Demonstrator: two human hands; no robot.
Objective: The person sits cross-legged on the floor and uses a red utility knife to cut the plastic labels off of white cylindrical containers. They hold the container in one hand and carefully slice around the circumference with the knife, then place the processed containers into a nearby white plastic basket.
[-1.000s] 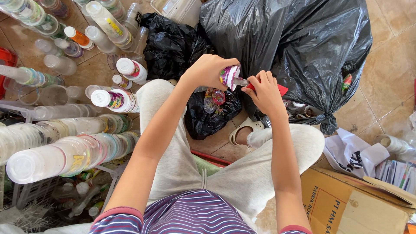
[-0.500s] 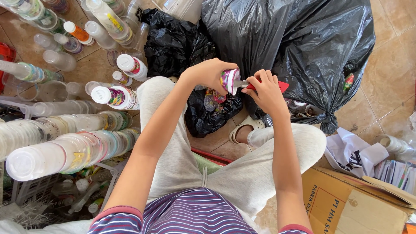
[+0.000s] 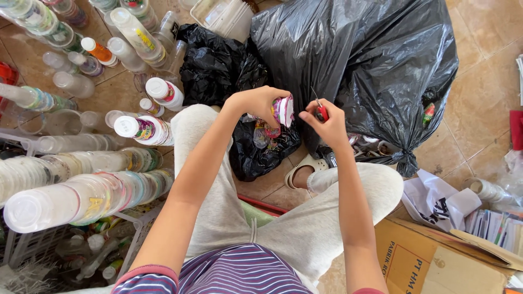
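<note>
A: Head view, the only one. What are the hands doing?

B: The left hand [image 3: 256, 102] has its fingers closed round a small plastic cup [image 3: 283, 110] with a pink and white printed wrap, held on its side above the knees. The right hand [image 3: 325, 122] is pinched shut on a small red-handled cutter [image 3: 322, 112], its tip right at the cup's rim.

A: Anything different from a second ago?

B: Yes. A second ago the red handle stuck out past the right hand and lay across the cup. Now it is mostly tucked inside the fingers, and the cup has turned a little so its mouth faces the blade. I would judge the cut on the wrap is under way, not finished, as the wrap is still on the cup.

A: What is below?

B: A small black bag [image 3: 256, 149] lies open between the feet, with coloured scraps in it, directly under the hands.

A: And room to move?

B: Tight. The big black sack [image 3: 370, 65] stands just beyond the right hand, stacked clear cups [image 3: 81, 190] and bottles [image 3: 158, 92] crowd the left, and a cardboard box [image 3: 425, 261] sits at the right knee. The bare tiled floor [image 3: 479, 92] shows only at far right.
</note>
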